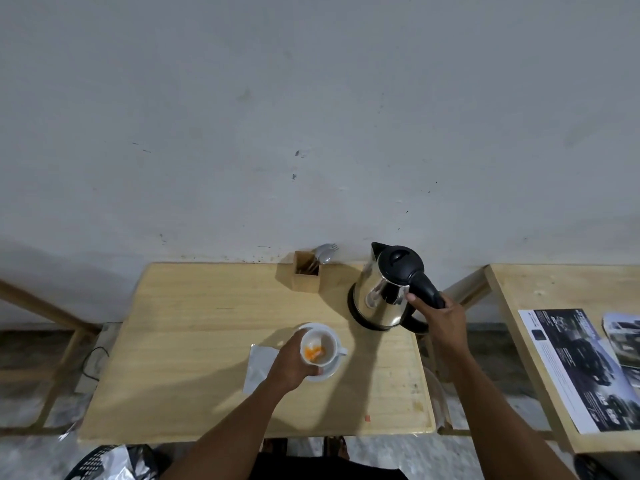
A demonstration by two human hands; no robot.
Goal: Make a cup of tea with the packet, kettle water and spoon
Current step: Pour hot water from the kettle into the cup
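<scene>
Standing at the middle of the wooden table (194,341): a white cup (320,348) on its saucer (329,370), orange-and-white contents inside, left hand (294,367) curled around its near side. Behind and right of the cup, a steel kettle (384,292) sits on its base, right hand (441,320) closed around the black handle. Behind the cup, by the wall, a wooden holder (306,275) keeps spoons (323,254); a white napkin (258,363) lies touching the saucer's left.

The scene was dim and evenly lit, with a cool grey cast over the wall (311,116). Soft shadows fell leftward on the worktop (194,323) beside the cup (318,348) and the kettle (384,292), suggesting light from the right. The kettle's steel body carried small bright reflections. Wide-angle distortion bowed the worktop edges, and the lower corners were smeared and soft.
</scene>
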